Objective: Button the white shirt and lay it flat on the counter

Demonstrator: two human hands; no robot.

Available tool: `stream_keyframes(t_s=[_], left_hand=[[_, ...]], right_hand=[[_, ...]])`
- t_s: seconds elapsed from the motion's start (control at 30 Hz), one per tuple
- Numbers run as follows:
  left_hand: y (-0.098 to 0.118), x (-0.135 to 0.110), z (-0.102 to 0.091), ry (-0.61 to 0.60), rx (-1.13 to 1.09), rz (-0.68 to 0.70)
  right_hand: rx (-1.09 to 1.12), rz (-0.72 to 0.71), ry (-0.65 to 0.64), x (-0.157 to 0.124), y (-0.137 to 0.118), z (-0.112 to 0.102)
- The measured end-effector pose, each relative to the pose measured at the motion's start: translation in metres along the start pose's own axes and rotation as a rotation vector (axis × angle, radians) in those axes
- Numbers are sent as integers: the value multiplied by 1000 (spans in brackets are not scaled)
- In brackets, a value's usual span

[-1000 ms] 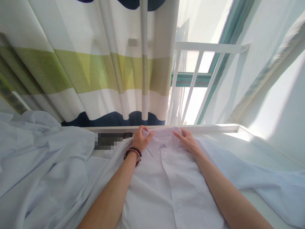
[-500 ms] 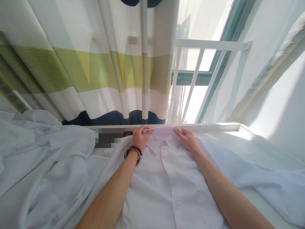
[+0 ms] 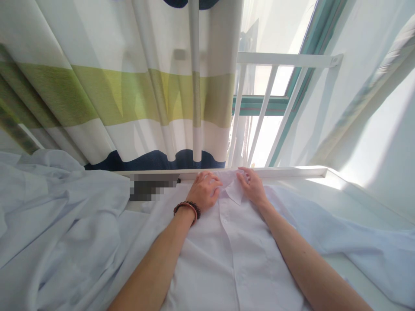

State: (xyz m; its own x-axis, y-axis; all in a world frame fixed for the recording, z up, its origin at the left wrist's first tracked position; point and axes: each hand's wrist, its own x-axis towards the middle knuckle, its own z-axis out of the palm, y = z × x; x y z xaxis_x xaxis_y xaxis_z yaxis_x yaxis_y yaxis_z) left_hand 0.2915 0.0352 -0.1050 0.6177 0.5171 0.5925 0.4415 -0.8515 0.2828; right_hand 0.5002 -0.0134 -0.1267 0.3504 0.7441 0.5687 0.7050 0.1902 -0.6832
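A white button-up shirt (image 3: 207,268) lies front up, its collar at the far end and its button placket running down the middle. My left hand (image 3: 205,189), with dark and reddish bracelets at the wrist, rests flat over the left side of the collar and hides that collar point. Its fingers are stretched and slightly apart. On the right side of the collar (image 3: 234,190), my right hand (image 3: 252,185) touches the fabric with thumb and forefinger apart. The right collar point shows between the hands. The shirt's sleeve (image 3: 324,224) spreads out to the right.
Crumpled white garments (image 3: 65,224) are heaped at the left. A blurred dark object (image 3: 145,188) lies beside the collar. Beyond the white ledge (image 3: 285,172) hang striped curtains (image 3: 129,95), near white railings (image 3: 288,60) and a green-framed window (image 3: 266,106).
My left hand has let go of the collar edge and moved right, flattening over the collar. My right hand has loosened its pinch and shifted slightly.
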Motion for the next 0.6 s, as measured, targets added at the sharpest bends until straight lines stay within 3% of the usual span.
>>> stream_keyframes(t_s=[0.1, 0.2, 0.33, 0.6], left_hand=[[0, -1, 4, -89, 16, 43], [-4, -3, 5, -128, 35, 28], [-6, -3, 6, -145, 48, 22], [-4, 1, 8, -85, 53, -54]], right_hand=[[-52, -105, -31, -1, -1, -1], [-101, -189, -154, -4, -3, -1], [-153, -211, -261, -8, -3, -1], [-171, -187, -239, -7, -3, 3]])
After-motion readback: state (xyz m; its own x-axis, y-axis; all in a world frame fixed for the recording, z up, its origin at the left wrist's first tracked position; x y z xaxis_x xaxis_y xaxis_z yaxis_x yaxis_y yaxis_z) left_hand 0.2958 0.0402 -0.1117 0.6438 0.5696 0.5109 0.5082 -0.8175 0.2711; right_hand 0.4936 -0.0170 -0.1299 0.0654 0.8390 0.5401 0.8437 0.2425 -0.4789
